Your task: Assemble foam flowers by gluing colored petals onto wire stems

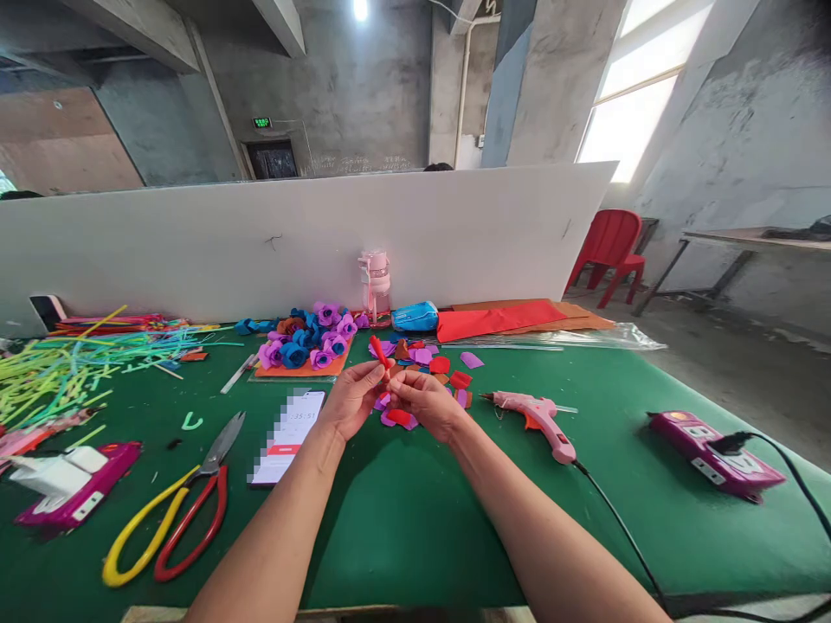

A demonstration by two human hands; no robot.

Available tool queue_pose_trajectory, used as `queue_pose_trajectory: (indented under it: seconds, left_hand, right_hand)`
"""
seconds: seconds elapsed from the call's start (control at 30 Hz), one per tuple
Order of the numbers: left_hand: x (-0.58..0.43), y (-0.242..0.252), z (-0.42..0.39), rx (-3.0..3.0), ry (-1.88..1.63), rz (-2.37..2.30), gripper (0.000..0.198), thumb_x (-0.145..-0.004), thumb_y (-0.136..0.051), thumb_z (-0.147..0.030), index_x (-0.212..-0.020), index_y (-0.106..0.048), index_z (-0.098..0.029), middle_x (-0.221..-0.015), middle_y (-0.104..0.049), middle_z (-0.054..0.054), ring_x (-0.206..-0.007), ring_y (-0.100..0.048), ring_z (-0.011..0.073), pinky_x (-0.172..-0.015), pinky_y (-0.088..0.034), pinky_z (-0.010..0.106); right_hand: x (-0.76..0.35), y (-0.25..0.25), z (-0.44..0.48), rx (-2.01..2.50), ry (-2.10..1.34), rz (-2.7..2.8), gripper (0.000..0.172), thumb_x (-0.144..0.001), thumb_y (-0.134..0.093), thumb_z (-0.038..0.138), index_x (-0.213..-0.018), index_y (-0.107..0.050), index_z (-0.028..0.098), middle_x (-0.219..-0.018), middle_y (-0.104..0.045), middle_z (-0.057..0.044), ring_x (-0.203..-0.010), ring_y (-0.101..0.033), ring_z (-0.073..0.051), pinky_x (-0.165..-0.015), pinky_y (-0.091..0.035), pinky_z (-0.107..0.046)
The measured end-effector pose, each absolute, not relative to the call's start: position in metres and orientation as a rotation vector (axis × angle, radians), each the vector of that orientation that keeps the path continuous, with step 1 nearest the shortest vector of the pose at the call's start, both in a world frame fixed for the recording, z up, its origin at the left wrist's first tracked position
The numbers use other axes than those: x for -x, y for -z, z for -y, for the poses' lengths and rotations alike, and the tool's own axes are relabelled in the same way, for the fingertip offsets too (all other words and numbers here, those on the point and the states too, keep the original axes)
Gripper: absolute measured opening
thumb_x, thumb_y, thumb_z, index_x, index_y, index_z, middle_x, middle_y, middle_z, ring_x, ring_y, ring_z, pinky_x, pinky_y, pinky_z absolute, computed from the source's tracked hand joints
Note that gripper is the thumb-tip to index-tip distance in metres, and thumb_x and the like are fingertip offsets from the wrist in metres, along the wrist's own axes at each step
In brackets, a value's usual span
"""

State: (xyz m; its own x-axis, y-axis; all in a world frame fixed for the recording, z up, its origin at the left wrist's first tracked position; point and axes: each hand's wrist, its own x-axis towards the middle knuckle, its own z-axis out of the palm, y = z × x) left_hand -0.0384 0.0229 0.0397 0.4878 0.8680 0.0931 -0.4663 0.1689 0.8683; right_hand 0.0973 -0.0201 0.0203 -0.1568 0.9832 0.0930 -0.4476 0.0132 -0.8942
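Both hands meet above the middle of the green table. My left hand (354, 398) is closed, pinching a small red paper petal roll (378, 350) that sticks up from the fingertips. Close against it, my right hand (425, 400) is closed too, its thumb and fingertips at the lower end of the same red piece. Loose petals (460, 380) in red, purple and brown lie scattered under and beyond the hands. To the right rests a pink hot glue gun (536, 417). Behind my left hand, finished purple and blue paper flowers (312, 336) sit in a heap.
Scissors (195, 493) and a phone (289, 441) lie on the left, near a pile of coloured strips (97, 355). Power strips (718, 454) stand at both sides, with a cord trailing right. A pink bottle (375, 285) and red sheets (499, 320) are before a white partition (312, 234).
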Motion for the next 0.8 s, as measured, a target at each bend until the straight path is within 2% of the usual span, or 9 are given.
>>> queue_pose_trajectory:
  seconds: [0.4,0.6,0.8]
  left_hand:
    - [0.0397,-0.0374,-0.0230,-0.991,-0.962,-0.475,0.023,-0.059,-0.080,-0.024,-0.076,-0.071,-0.012,-0.064,-0.061,0.001,-0.055,-0.055,0.0104,-0.053,-0.046,0.026]
    - [0.0371,-0.0356,-0.0279,-0.956,-1.132,-0.549,0.018,-0.055,-0.081,-0.022,-0.068,-0.072,-0.012,-0.061,-0.064,0.002,-0.058,-0.056,0.0085,-0.058,-0.045,0.022]
    - [0.0380,-0.0364,-0.0273,-0.965,-1.087,-0.513,0.020,-0.054,-0.082,-0.024,-0.068,-0.072,-0.013,-0.059,-0.063,0.002,-0.057,-0.056,0.0088,-0.058,-0.045,0.022]
  right_hand:
    - [-0.0976,-0.0158,0.0207,0.594,-1.704,0.932,0.027,-0.065,-0.077,0.038,-0.071,-0.061,0.016,-0.059,-0.053,0.003,-0.056,-0.050,-0.008,-0.059,-0.041,-0.024]
    - [-0.0944,-0.0249,0.0218,0.841,-1.311,1.047,0.029,-0.065,-0.076,0.041,-0.069,-0.062,0.015,-0.061,-0.060,0.001,-0.058,-0.053,-0.009,-0.062,-0.041,-0.024]
    - [-0.0932,-0.0197,0.0209,0.743,-1.422,1.015,0.030,-0.068,-0.074,0.043,-0.069,-0.064,0.015,-0.059,-0.060,0.001,-0.055,-0.052,-0.007,-0.058,-0.041,-0.022]
